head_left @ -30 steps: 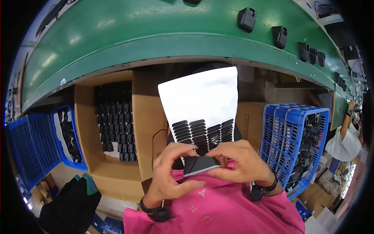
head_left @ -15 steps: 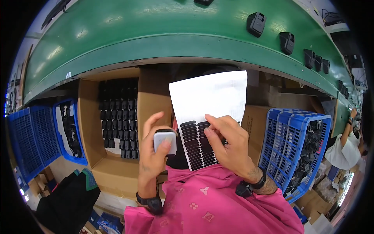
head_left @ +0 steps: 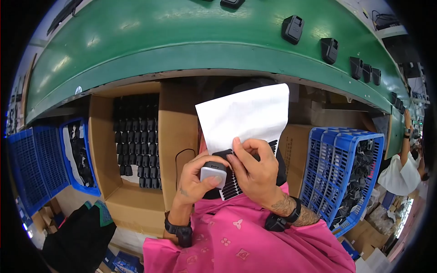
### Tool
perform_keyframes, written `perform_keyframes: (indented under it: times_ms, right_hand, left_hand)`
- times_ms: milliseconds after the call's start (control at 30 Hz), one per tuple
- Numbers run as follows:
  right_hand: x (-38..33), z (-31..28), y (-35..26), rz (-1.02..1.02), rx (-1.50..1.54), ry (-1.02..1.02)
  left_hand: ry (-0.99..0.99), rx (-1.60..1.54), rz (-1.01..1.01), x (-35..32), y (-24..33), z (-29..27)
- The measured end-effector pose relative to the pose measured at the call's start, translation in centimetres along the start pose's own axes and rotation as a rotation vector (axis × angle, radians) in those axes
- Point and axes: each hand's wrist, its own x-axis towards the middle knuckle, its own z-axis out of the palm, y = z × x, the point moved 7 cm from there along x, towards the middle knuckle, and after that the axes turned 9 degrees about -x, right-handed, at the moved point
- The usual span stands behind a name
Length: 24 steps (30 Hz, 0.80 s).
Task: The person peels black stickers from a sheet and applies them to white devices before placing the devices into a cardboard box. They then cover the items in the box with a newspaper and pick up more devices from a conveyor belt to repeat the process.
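Observation:
My left hand (head_left: 196, 178) grips a small silver-grey and black device (head_left: 213, 172) in front of my chest. Right beside it, my right hand (head_left: 254, 169) pinches the lower part of a white sheet (head_left: 243, 113) that carries rows of black stickers (head_left: 232, 186). The fingertips press on a sticker at the sheet's lower left, touching the device's top edge. The sheet stands upright, its upper half blank. Both wrists wear black bands over a pink top.
A cardboard box (head_left: 175, 113) with rows of black parts (head_left: 136, 141) sits at left. Blue crates (head_left: 350, 173) of black parts stand right, another blue crate (head_left: 32, 164) far left. A green conveyor belt (head_left: 191, 41) carries black devices (head_left: 292, 28). Another person (head_left: 403, 168) works at far right.
My hands have come together again: the right hand slid down the sheet to the stickers next to the device, and the left hand turned the device toward it.

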Motion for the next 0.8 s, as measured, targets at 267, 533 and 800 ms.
perform_keyframes:
  times_ms: [267, 533, 800]
  right_hand:
    - [-0.1, -0.3, -0.9, -0.109, -0.05, 0.097]
    - [0.1, 0.2, 0.5, 0.199, 0.316, -0.108]
    - [1.2, -2.5, -0.7, 0.594, 1.101, -0.298]
  left_hand:
    - [-0.089, -0.051, -0.1, -0.4, -0.5, 0.1]
    - [0.083, -0.024, 0.063, -0.9, -0.5, -0.4]
    - [0.292, -0.118, 0.138, -2.7, 4.4, 1.1]
